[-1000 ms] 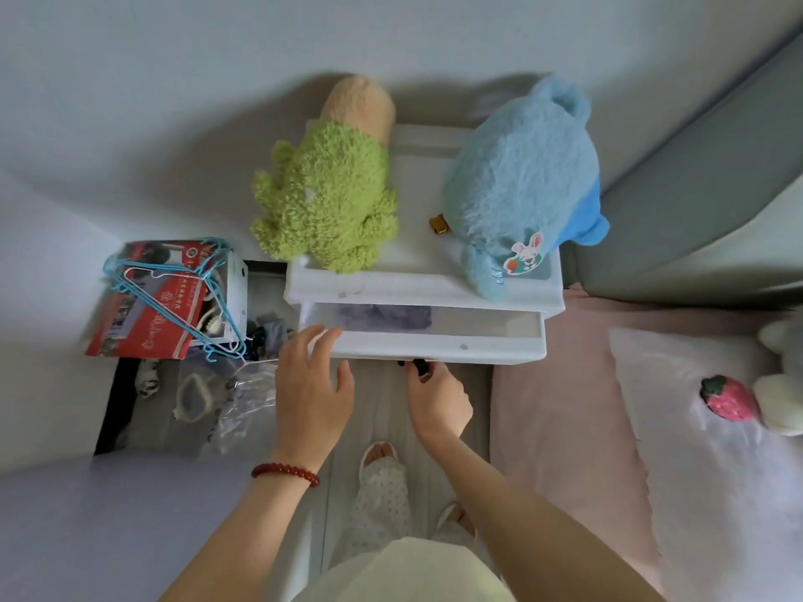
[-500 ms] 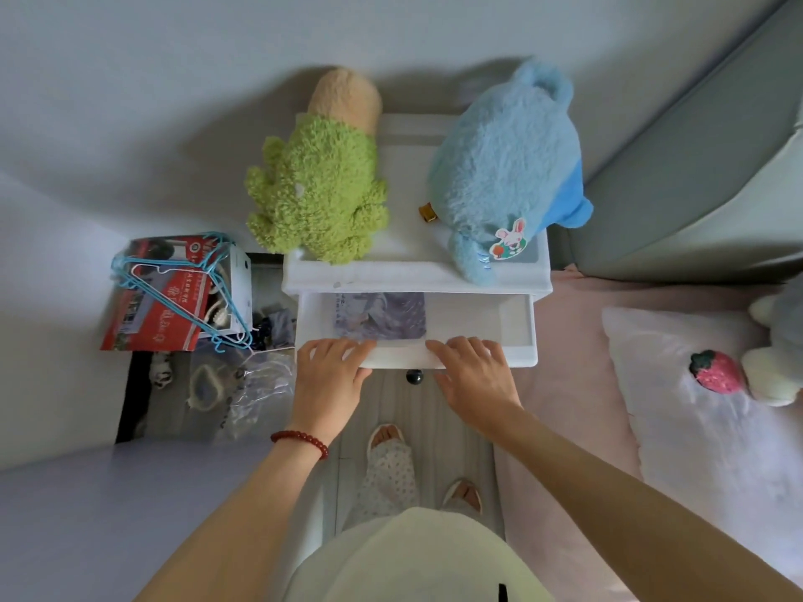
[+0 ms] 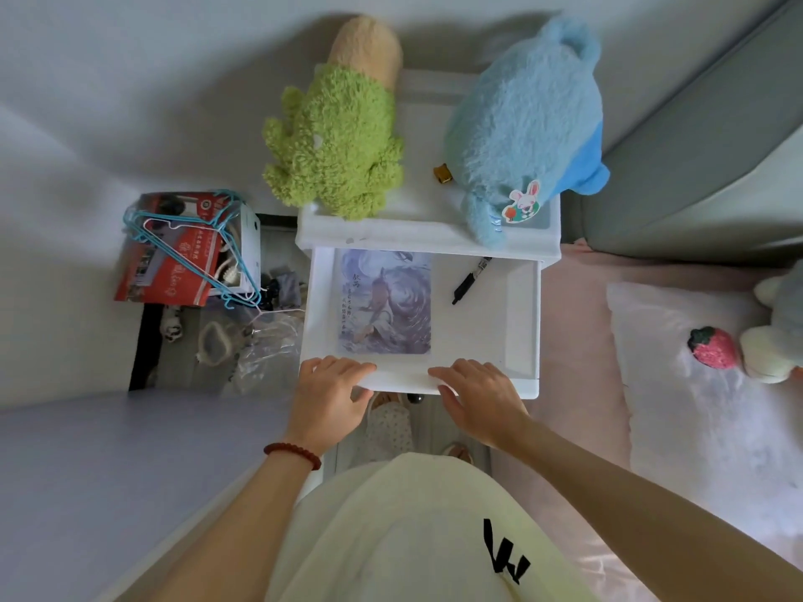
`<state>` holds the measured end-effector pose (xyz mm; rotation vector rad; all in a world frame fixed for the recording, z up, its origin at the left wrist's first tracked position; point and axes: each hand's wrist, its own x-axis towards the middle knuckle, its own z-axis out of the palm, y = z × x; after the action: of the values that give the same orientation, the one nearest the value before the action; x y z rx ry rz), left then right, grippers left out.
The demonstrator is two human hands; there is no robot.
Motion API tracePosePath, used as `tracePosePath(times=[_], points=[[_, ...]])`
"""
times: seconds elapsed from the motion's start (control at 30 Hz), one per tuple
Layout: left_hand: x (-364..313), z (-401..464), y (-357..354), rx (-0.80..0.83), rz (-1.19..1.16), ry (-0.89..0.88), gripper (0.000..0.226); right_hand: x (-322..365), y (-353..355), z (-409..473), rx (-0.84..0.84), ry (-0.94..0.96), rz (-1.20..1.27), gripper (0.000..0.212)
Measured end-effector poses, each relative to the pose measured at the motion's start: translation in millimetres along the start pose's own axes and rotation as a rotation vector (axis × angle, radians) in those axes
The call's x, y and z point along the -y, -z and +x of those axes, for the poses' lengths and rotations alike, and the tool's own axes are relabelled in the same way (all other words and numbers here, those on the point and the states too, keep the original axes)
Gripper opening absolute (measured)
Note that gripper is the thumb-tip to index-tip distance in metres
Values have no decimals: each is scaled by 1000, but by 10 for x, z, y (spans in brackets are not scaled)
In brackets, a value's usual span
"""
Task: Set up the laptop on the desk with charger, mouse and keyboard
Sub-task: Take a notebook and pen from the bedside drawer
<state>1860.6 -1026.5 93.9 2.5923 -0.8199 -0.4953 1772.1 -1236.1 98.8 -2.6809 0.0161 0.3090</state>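
Gripping the front lip of the open drawer [image 3: 519,323] with both hands, I have my left hand [image 3: 328,395] and right hand [image 3: 480,397] curled over its near edge, fingers on top, thumbs underneath. None of what I need shows here: no laptop, charger, mouse or keyboard lies in the drawer, so I cannot tell where they are. Inside it are only an illustrated card [image 3: 384,302] at the left, long axis running front to back, and a black pen [image 3: 471,280] towards the back right, lying diagonally, tip pointing to the front left. Risk, as I judge it: pulled much farther, the drawer could drop off its runners, and a jolt might topple the green plush [image 3: 334,145] or blue plush [image 3: 525,119] sitting above it.
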Motion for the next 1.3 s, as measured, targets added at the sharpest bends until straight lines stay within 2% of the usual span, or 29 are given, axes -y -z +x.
tracePosePath(times=[0.07, 0.17, 0.23, 0.3, 0.4, 0.47, 0.53, 0.67, 0.73, 0.83, 0.93, 1.0, 1.03, 1.07, 1.13, 1.23, 1.3], points=[[-39, 9, 27, -38, -50, 18, 18, -1, 13, 14, 39, -20, 38, 22], [-90, 192, 62, -121, -53, 42, 20, -52, 19, 108, 57, -108, 91, 28], [-132, 433, 37, -134, -46, 147, 29, -123, 8, 289, -41, -273, 140, 28], [-168, 683, -48, -57, -109, 345, 47, -218, -11, 536, -121, -546, 225, 26], [-159, 977, -299, 65, -105, 546, 75, -402, -94, 926, -120, -908, 353, 33], [-125, 1092, -473, 96, -55, 623, 85, -494, -185, 1128, -130, -1044, 369, 42], [-113, 1153, -590, 78, -24, 684, 89, -529, -268, 1260, -127, -1097, 336, 45], [-121, 1210, -604, 78, 0, 763, 96, -511, -382, 1334, -114, -1132, 348, 29], [-118, 1202, -524, 47, -135, 807, 87, -458, -353, 1292, -109, -1138, 385, 26], [-166, 1141, -364, -97, -429, 794, 62, -382, -203, 1186, -100, -1124, 488, 26], [-292, 1035, -169, -160, -608, 748, 71, -261, 41, 982, -62, -1090, 589, 26], [-400, 976, -18, -132, -713, 781, 73, -166, 196, 801, -21, -1033, 631, 31], [-423, 954, 38, -90, -744, 803, 65, -120, 267, 713, -11, -1004, 636, 33], [-440, 930, 91, -56, -782, 818, 48, -79, 346, 625, -9, -979, 630, 32], [-499, 848, 241, -53, -969, 879, 11, 12, 528, 447, 12, -912, 591, 26], [-616, 605, 390, -22, -1397, 970, 15, 203, 708, 169, 30, -770, 510, 18], [-706, 369, 449, 17, -1561, 898, 18, 360, 763, -1, 9, -619, 392, 16]])
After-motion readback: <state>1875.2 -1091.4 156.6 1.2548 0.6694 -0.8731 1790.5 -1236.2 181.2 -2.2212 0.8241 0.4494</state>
